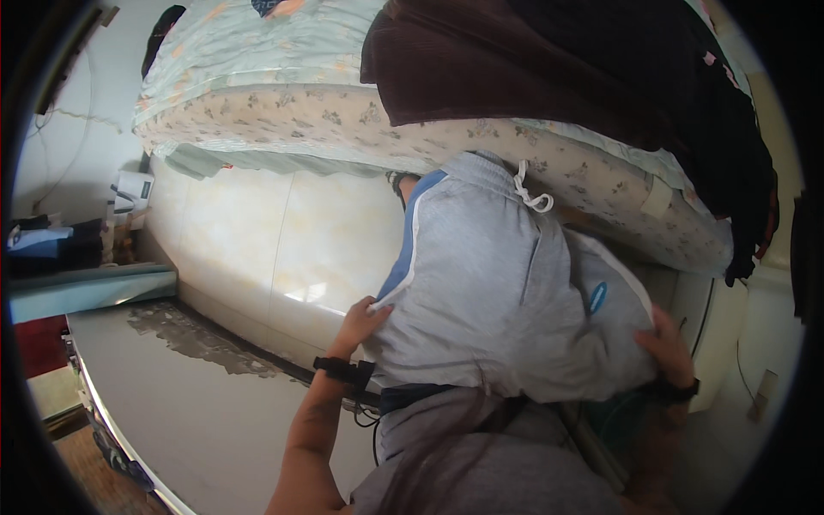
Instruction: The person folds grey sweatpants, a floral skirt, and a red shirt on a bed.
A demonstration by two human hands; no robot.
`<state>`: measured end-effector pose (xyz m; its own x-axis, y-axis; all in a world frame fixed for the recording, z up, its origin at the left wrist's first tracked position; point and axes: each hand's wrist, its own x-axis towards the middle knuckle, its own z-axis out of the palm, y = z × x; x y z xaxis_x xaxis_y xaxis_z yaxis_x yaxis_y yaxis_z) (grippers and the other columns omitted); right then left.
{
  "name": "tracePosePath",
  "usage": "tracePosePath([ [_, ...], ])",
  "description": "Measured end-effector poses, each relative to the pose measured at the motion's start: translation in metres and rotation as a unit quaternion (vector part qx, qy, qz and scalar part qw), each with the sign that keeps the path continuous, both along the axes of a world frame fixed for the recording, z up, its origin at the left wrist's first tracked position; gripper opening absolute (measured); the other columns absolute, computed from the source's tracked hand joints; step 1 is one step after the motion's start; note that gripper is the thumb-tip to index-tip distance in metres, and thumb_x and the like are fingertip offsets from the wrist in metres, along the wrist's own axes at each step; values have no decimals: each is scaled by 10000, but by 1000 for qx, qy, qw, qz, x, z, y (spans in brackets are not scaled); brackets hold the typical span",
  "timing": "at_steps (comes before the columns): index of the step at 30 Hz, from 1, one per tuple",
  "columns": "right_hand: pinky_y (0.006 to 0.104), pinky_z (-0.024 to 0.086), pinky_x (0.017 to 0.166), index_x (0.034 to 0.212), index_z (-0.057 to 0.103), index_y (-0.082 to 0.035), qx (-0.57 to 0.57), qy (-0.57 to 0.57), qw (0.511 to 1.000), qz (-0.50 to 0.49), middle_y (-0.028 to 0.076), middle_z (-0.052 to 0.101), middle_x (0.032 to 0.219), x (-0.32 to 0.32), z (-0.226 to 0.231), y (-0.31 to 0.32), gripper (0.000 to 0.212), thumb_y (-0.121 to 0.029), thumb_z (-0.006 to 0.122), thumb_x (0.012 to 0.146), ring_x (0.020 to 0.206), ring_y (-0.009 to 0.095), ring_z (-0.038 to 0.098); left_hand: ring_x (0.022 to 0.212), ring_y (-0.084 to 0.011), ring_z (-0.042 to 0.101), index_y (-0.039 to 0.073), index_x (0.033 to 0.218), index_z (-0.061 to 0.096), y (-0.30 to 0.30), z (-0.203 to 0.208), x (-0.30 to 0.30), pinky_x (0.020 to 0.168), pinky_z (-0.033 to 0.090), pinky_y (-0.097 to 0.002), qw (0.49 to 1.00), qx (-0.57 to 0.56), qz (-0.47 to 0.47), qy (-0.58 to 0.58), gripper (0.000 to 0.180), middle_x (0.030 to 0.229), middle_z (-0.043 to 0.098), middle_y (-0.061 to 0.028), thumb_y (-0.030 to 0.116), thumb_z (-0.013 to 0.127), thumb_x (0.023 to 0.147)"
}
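Note:
Grey shorts (489, 266) with a white drawstring, a blue side panel and white piping are spread out in front of my body. Their waistband points away from me, toward the bed. My left hand (362, 323) is closed on the left edge, pinching it by the piping. At the opposite edge, my right hand (668, 348) grips the fabric near a small blue oval patch; its fingers are partly hidden by the cloth. A dark band sits on each wrist. The lower part of the garment hangs loosely folded near my lap.
A bed with a flowered mattress (283, 112) runs across the far side. Dark clothing (515, 69) drapes over its right part. Pale floor tiles (232, 223) lie to the left, beside a grey surface (206, 403) with a worn, peeling edge. Several items stand at far left.

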<state>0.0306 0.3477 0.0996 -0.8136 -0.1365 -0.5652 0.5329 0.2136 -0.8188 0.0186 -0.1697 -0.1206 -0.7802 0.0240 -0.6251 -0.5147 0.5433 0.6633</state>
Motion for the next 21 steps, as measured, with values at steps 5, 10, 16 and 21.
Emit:
tracePosePath([
  [5,308,464,884,1403,285,5,-240,-9,897,372,129,556,1217,-18,76,-66,758,-152,722,803,1017,199,595,734,-106,539,3,927,602,-9,47,-9,671,451,-283,999,26,29,34,319,744,596,-53,295,684,832],
  [10,330,443,909,1436,232,3,-178,140,803,552,188,434,1352,-28,54,-208,715,-220,610,871,1082,255,540,730,-50,468,26,962,582,7,91,-14,631,402,-216,979,191,68,17,226,805,542,40,234,636,890],
  [16,345,453,868,1298,456,-38,110,419,653,621,203,541,1150,-14,-10,-217,550,-284,629,837,990,304,577,941,-83,514,-2,1182,514,13,125,14,842,425,-241,935,328,133,-13,373,1020,581,-21,289,536,950],
  [21,357,485,765,1076,595,-74,151,297,882,332,128,607,1002,-58,-9,-157,274,-198,648,836,893,268,612,989,-102,517,14,1124,465,21,120,23,842,434,-250,964,259,55,28,361,1063,583,-71,265,612,910],
])
